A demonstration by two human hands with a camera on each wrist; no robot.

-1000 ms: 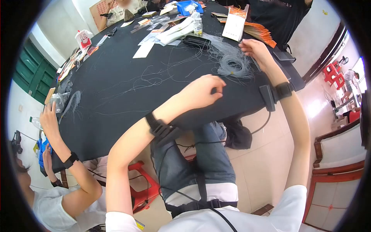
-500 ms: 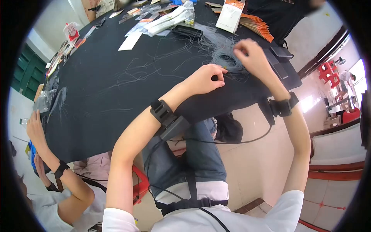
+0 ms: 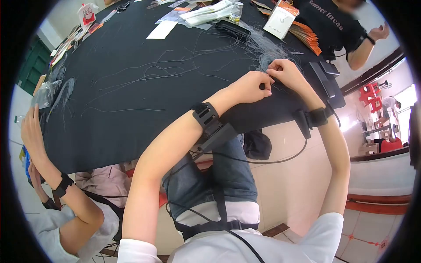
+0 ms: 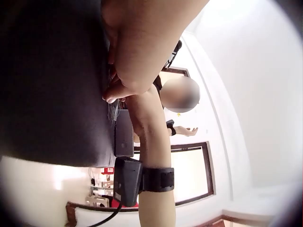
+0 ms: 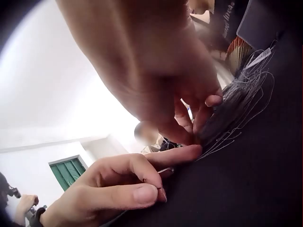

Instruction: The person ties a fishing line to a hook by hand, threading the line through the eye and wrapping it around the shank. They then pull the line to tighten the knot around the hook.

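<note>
We're stretching both arms fwd over the bench, L hand & R hand bending inward, fingers curling, tips meeting or nearly so; can't tell if either's pinching a strand. The thin grey line is lying coiled just beyond R hand, its bundle running away & slightly L twd the black case, loose strands trailing L.
</note>
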